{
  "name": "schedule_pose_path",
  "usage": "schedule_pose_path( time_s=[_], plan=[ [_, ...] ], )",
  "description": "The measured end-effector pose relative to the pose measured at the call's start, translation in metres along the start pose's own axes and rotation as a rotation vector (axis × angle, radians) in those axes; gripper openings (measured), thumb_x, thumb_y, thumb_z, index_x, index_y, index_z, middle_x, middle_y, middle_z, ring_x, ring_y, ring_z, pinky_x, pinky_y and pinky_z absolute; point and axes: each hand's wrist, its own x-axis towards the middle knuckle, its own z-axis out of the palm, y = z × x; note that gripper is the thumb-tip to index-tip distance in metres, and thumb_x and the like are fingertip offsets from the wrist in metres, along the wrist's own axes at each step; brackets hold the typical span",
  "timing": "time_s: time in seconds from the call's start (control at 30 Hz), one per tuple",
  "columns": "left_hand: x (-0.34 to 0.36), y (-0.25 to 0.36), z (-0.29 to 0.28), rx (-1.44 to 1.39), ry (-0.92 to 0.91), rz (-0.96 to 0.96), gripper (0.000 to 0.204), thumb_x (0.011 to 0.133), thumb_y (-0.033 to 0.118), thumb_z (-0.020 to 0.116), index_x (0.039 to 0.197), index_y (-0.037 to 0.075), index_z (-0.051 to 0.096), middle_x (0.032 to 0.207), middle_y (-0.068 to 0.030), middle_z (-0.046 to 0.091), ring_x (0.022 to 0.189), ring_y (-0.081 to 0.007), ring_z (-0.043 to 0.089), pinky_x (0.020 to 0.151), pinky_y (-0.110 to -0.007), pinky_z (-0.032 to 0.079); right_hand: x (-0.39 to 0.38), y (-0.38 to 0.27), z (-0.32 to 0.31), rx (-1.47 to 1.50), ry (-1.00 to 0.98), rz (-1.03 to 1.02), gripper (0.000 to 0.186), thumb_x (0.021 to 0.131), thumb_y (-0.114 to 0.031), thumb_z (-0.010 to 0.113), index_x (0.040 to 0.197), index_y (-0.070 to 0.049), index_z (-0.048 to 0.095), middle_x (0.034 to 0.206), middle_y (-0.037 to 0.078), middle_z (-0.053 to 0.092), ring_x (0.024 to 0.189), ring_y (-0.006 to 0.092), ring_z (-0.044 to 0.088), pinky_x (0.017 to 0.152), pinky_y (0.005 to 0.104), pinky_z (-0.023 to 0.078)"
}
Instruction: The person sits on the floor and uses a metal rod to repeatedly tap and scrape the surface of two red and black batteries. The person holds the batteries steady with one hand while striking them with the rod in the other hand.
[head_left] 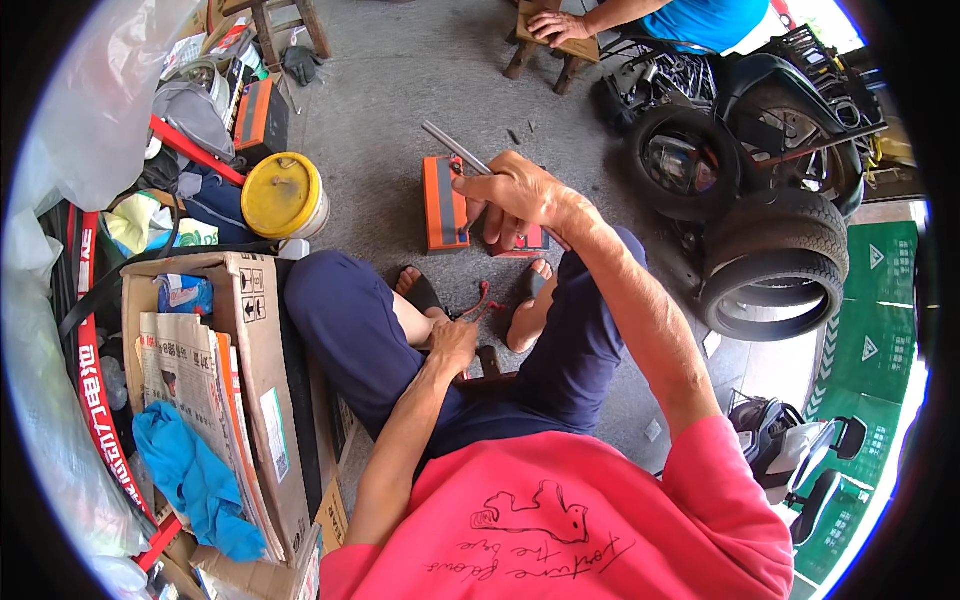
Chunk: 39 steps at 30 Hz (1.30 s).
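Observation:
My right hand [520, 198] is raised over the floor in front of me, its fingers closed round a long grey metal rod [452, 145]. The rod slants up and to the left past the fingers. Beneath and left of this hand stands an orange and grey box-shaped battery [438, 205]. A second, red box [528, 243] shows partly below the fingers. My left hand [455, 340] is lower, between my knees, with its fingers pinched on a thin red piece [484, 297] that looks like a wire lead. Its exact kind is too small to make out.
A yellow-lidded bucket [277, 195] and a carton of newspapers [250, 320] stand left. Another orange battery [258, 115] lies behind the bucket. Tyres [775, 290] are stacked right. Another person's hand [558, 27] rests on a wooden stool [560, 50] at the far side.

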Motion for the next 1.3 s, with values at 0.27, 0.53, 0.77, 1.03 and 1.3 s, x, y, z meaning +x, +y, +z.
schedule_pose_path(
  time_s=[0.27, 0.53, 0.77, 1.03, 1.3],
  plan=[
    [0.001, -0.009, 0.009, 0.04, 0.018, -0.003, 0.014, 0.077, 0.011, 0.062, 0.085, 0.006, 0.071, 0.087, -0.0172, 0.069, 0.087, -0.033, 0.068, 0.076, -0.046, 0.05, -0.01, -0.009, 0.009, -0.004, 0.079, 0.012, 0.042, 0.087, -0.03, 0.053, 0.09, 0.01, 0.065, 0.07, 0.019, 0.068, 0.058, 0.0235, 0.069, 0.053, 0.0294, 0.054],
    [-0.01, 0.001, 0.006, 0.097, -0.006, 0.048, 0.015, 0.08, 0.015, 0.061, 0.087, 0.005, 0.07, 0.089, -0.0165, 0.069, 0.087, -0.0325, 0.067, 0.075, -0.046, 0.049, -0.003, 0.003, -0.005, 0.081, 0.048, 0.052, 0.029, 0.077, -0.009, 0.051, 0.094, 0.012, 0.062, 0.075, 0.02, 0.068, 0.059, 0.0237, 0.069, 0.05, 0.0305, 0.055],
    [-0.011, -0.004, 0.009, 0.075, 0.023, 0.07, 0.019, 0.082, 0.022, 0.062, 0.089, 0.006, 0.069, 0.088, -0.0174, 0.068, 0.086, -0.033, 0.066, 0.074, -0.046, 0.047, 0.003, -0.002, -0.002, 0.041, 0.071, 0.002, 0.027, 0.08, -0.01, 0.055, 0.096, 0.011, 0.058, 0.074, 0.021, 0.069, 0.063, 0.0236, 0.07, 0.054, 0.0314, 0.056],
    [-0.017, 0.001, 0.013, 0.113, -0.017, 0.057, 0.026, 0.083, 0.026, 0.062, 0.095, 0.003, 0.066, 0.086, -0.0204, 0.067, 0.085, -0.0364, 0.065, 0.077, -0.048, 0.048, -0.045, 0.023, -0.05, -0.328, 0.195, -0.084, 0.027, 0.078, -0.012, 0.05, 0.095, 0.005, 0.063, 0.076, 0.014, 0.069, 0.051, 0.0216, 0.066, 0.051, 0.0317, 0.052],
    [-0.016, 0.002, 0.013, 0.093, -0.082, 0.05, 0.025, 0.084, 0.025, 0.061, 0.096, 0.003, 0.066, 0.093, -0.0185, 0.067, 0.091, -0.0348, 0.064, 0.079, -0.048, 0.046, -0.081, 0.052, -0.06, -0.447, 0.244, 0.057, 0.023, 0.077, -0.006, 0.045, 0.086, 0.004, 0.064, 0.068, 0.015, 0.066, 0.058, 0.0232, 0.069, 0.061, 0.0363, 0.054]
  ],
)
